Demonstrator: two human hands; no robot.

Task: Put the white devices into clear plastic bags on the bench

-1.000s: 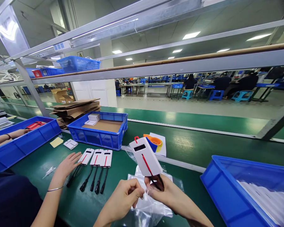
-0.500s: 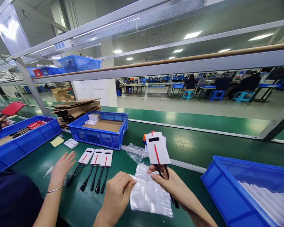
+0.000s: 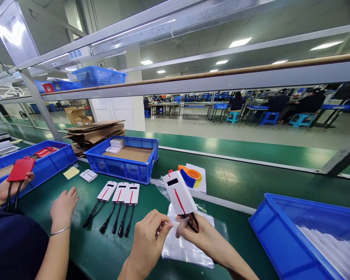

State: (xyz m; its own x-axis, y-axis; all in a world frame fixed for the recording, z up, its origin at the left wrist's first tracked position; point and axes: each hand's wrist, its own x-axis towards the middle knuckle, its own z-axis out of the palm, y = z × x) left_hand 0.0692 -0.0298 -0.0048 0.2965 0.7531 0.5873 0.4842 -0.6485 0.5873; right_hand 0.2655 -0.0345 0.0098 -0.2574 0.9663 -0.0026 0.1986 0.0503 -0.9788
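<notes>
My right hand (image 3: 202,233) grips the black cables at the lower end of a flat white device (image 3: 179,192), which has a dark window, a red stripe and a red tab. The device tilts up to the left. Close beside it, my left hand (image 3: 151,239) is pinched at the edge of a clear plastic bag (image 3: 189,251). The bags lie flat on the green bench under both hands, and how many there are is unclear. To the left, three similar white devices (image 3: 119,193) rest in a row, their black cables towards me.
A co-worker at the left holds a red device (image 3: 21,170); their other hand (image 3: 63,208) is over the bench. Blue bins stand at the left (image 3: 65,155), middle (image 3: 119,171) and right (image 3: 280,233). An orange and blue tape dispenser (image 3: 189,175) lies behind my device.
My right hand has lowered and tilted the white device leftward, uncovering the tape dispenser. My left hand stays pinched nearby. The co-worker's red device has come closer and lower; their other hand shifted left.
</notes>
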